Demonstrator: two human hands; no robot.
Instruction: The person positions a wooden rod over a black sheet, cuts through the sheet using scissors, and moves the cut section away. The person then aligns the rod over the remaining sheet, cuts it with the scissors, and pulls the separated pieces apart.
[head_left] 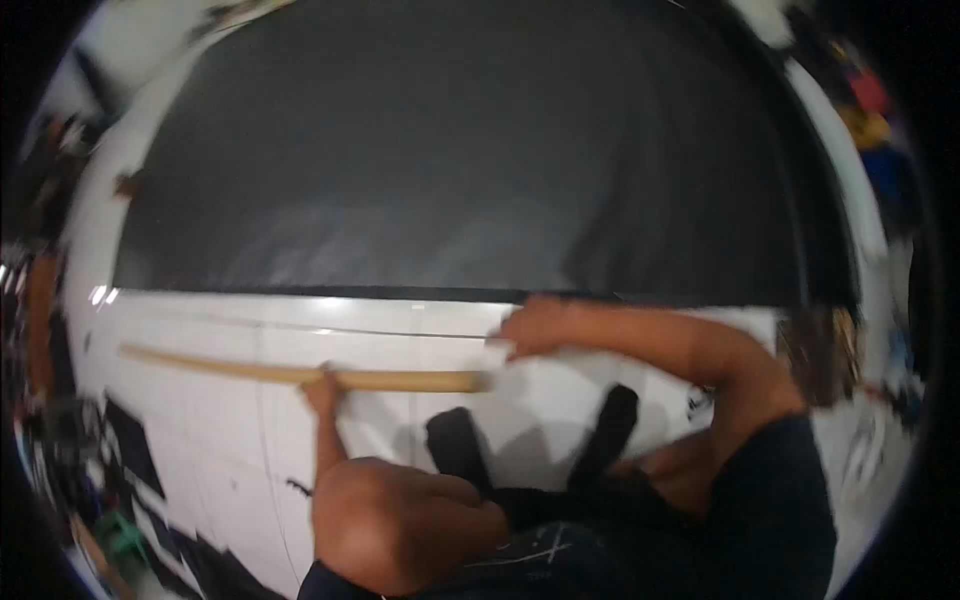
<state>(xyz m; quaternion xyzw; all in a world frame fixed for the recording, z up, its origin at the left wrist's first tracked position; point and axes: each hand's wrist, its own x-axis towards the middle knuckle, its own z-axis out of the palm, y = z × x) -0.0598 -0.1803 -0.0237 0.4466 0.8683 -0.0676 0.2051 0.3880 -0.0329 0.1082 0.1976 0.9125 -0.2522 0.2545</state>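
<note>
My left hand (322, 390) is closed around a long, pale wooden strip (410, 381), held level above the white floor. The strip runs from the far left to a blurred end near the middle. At the near edge of a large black sheet (480, 150) is my right hand (530, 328), its fingers pointing left and smeared by motion. Whether those fingers grip anything does not show. A thin dark line (400, 333) runs across the floor toward them; I cannot tell if it is a floor joint or a thin strip.
White tiled floor (220, 420) lies around me, with my dark-covered feet (610, 430) just below the strip. Dark scraps (135, 445) and a green stool-like object (122, 540) are at lower left. A brown object (815, 355) sits by the sheet's right corner. Clutter lines both sides.
</note>
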